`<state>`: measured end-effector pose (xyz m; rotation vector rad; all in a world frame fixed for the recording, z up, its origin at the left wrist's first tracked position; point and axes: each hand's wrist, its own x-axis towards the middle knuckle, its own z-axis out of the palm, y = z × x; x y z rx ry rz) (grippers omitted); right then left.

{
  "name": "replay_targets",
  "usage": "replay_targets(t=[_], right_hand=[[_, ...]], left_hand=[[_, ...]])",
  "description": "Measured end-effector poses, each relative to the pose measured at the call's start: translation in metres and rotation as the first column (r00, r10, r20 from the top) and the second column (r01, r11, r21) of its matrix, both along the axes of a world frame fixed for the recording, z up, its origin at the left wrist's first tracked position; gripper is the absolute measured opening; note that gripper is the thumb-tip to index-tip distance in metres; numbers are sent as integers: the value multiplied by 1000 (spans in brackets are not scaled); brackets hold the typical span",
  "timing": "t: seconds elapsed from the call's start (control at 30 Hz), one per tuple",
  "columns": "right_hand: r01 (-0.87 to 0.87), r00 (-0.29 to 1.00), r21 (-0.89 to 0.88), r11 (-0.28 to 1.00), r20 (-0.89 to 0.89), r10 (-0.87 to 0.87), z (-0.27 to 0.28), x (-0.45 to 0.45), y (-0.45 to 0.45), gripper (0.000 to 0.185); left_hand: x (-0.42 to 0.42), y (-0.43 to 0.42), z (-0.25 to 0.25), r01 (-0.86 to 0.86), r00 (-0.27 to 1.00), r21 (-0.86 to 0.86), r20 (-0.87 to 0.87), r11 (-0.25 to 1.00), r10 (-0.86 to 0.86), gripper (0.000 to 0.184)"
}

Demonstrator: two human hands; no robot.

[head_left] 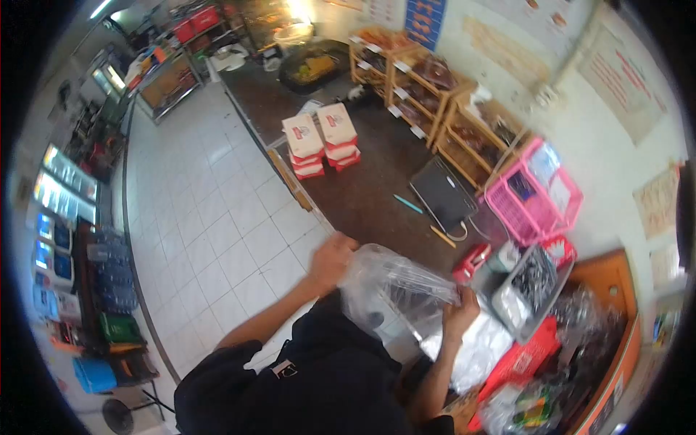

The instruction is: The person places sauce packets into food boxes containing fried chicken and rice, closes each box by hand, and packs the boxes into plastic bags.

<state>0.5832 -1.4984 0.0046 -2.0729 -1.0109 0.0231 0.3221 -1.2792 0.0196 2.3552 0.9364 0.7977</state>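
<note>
Stretching lengthwise, the clear bag [397, 281] runs left-to-right.

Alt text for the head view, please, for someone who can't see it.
A person's left hand and right hand hold a clear plastic bag between them beside a dark counter. Stacked cream-and-red boxes stand on the counter, with a pink basket farther right.
</note>
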Motion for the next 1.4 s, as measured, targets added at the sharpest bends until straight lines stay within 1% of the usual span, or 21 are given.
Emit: replay_targets(t=[0.07, 0.13, 0.17, 0.27, 0.33, 0.37, 0.43, 0.5, 0.53, 0.57, 0.63, 0.67, 0.73, 0.87, 0.9, 1.0, 1.07, 1.13, 1.17, 1.3, 1.4], right_hand=[[-83, 990, -213, 974, 94, 105, -5, 25, 1, 32], [-203, 903, -485, 851, 243, 354, -11, 55, 22, 31], [-98, 915, -464, 881, 305, 263, 35, 62, 39, 31], [-34, 901, 197, 980, 430, -55, 174, 55, 47, 43], [63, 892, 276, 959, 415, -178, 119, 32, 25, 37], [117, 906, 104, 988, 396, -149, 54, 27, 18, 35], [144, 950, -561, 816, 309, 45, -110, 13, -1, 32], [78, 963, -769, 635, 222, 151, -197, -19, 4, 31], [48, 986, -633, 772, 155, 66, -192, -32, 39, 31], [29, 999, -504, 863, 51, -4, -178, -60, 43, 33], [64, 979, -204, 977, -177, -101, -142, -100, 63, 39], [101, 822, -45, 994, -559, -109, -146, -102, 81, 40], [346, 172, 163, 924, -979, 108, -155, -98, 100, 41], [534, -120, 191, 823, -947, 297, -89, -61, 124, 42], [690, -157, 241, 683, -871, 466, -73, -52, 128, 42], [620, 194, 308, 721, -951, 240, -67, -44, 126, 47], [394, 328, 353, 849, -917, 228, -25, -60, 141, 46], [-85, 509, -124, 989, -858, -64, -23, -66, 131, 45], [-279, 625, -397, 875, -766, -148, -23, -69, 124, 45], [377, 285, 53, 925, -957, -61, -52, -69, 111, 33], [528, 57, 170, 832, -985, 164, 19, -84, 180, 30]], left_hand=[[-49, 58, -45, -213, 913, -186, -387, 959, 128, 17], [-49, 91, -43, -110, 946, -241, -323, 964, 28, 27], [-36, 100, 3, -56, 996, -181, -78, 982, 42, 26], [-20, 72, 177, -198, 893, 186, 438, 962, 99, 23], [-52, 66, 134, -57, 915, 495, 373, 867, -153, 28], [-61, 59, 129, 11, 935, 552, 290, 834, -204, 30], [-90, 89, -11, -91, 992, -20, 84, 996, 92, 20], [-129, 93, -127, -280, 950, -413, 9, 867, 311, 17], [-142, 91, -151, -293, 944, -522, -22, 801, 331, 17], [-141, 94, -158, -180, 887, -866, 63, 467, 457, 19], [-132, 121, -127, 80, 734, -996, 33, -39, 678, 19], [-133, 144, -145, 135, 750, -989, 68, -52, 658, 21], [-134, 179, -187, 234, 776, -967, 124, -100, 618, 25], [-115, 245, -118, 131, 880, -973, 25, -192, 474, 23], [-114, 251, -117, 128, 966, -951, 55, -282, 254, 22], [-120, 269, -117, 142, 920, -843, 306, -520, -246, 28], [-113, 301, -69, 510, 847, -610, 481, -607, 229, 29], [-97, 324, -44, 685, 729, -538, 494, -492, 474, 30], [-88, 329, -41, 681, 726, -605, 486, -412, 487, 30], [-86, 333, -63, 524, 851, -849, 525, -68, 2, 30], [-93, 330, -77, 435, 857, -803, 231, 407, -461, 27]])
